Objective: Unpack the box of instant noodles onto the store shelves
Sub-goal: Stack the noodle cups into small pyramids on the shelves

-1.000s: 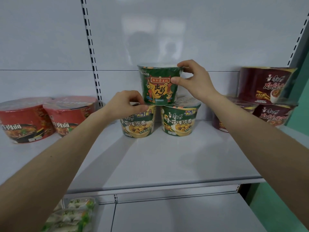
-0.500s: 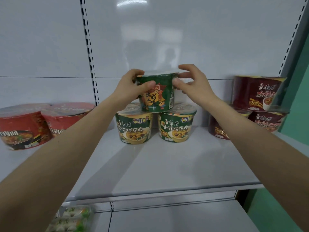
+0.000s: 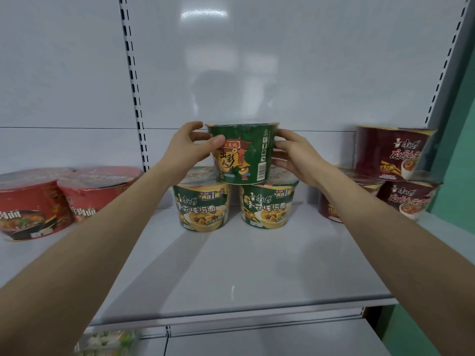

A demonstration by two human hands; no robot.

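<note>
Both hands, the left hand (image 3: 187,147) and the right hand (image 3: 295,155), grasped the dark green noodle cup (image 3: 244,155) by its sides, on top of the pair of green cups (image 3: 203,206). A second before, the left hand was lower, on the pair; the cup had since been turned, barcode forward, so the placing seemed almost finished

The fingertips of your left hand (image 3: 187,147) pass out of sight behind the top green bowl (image 3: 241,152). The palm of your right hand (image 3: 295,158) is turned from view. The bowl and hands cover most of the lids of the lower-left green bowl (image 3: 203,206) and the lower-right green bowl (image 3: 267,205). Your right forearm hides much of a dark red bowl (image 3: 331,201). The frame's left edge cuts the red bowl (image 3: 23,204). At lower left, the packets (image 3: 108,341) are blurred and cut off.
</note>
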